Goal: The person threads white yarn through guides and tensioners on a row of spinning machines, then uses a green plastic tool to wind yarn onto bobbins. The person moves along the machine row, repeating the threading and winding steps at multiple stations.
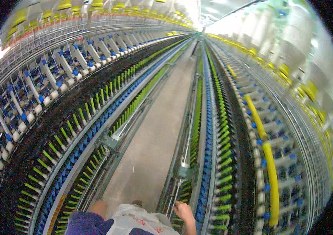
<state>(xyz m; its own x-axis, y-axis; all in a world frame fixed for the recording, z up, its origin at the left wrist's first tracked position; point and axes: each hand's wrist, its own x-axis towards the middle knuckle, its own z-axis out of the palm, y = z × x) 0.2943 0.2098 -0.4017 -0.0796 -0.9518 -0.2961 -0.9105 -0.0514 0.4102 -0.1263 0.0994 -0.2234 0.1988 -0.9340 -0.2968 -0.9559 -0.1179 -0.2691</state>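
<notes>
My right hand (pixel 184 211) is low in the view, beside the metal rail (pixel 176 192) of the right-hand spinning frame. Its fingers curl inward; whatever they may hold is too small to make out, and I cannot tell whether they touch the rail. On the other side, my left hand (pixel 99 207) shows only partly, beyond a dark blue sleeve (pixel 90 224) and close to the left-hand frame. Its fingers are hidden. Between the hands hangs a white apron or bag (pixel 135 219) with red marks. Rows of green bobbins (pixel 82 116) stand upright along the left frame.
A narrow grey aisle floor (pixel 154 129) runs far ahead between two long spinning frames. More green bobbins (pixel 224 172) line the right frame. Yellow tubes (pixel 269 176) lie along its upper part. Large white yarn packages (pixel 296 43) hang above. A bracket (pixel 111 141) juts toward the aisle.
</notes>
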